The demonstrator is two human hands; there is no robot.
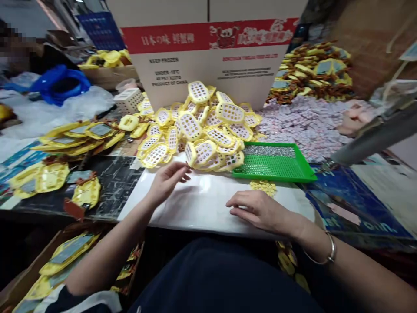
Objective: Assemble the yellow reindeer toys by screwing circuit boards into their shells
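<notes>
My left hand (167, 177) hovers over a white board (208, 204), fingers drawn together just short of a heap of yellow toy keypads (198, 130); nothing visible sits in it. My right hand (257, 209) lies flat on the board, fingers stretched out, holding nothing. A small yellow part (263, 187) lies just beyond it, below a green tray (276, 163) with a grid of small holes.
A large cardboard box (208, 48) stands behind the heap. Yellow toy shells (78, 134) lie at left, more at back right (312, 69), with small pale pieces (302, 121) spread there. Another person's hand (355, 117) rests at right. A box of parts (61, 261) sits below.
</notes>
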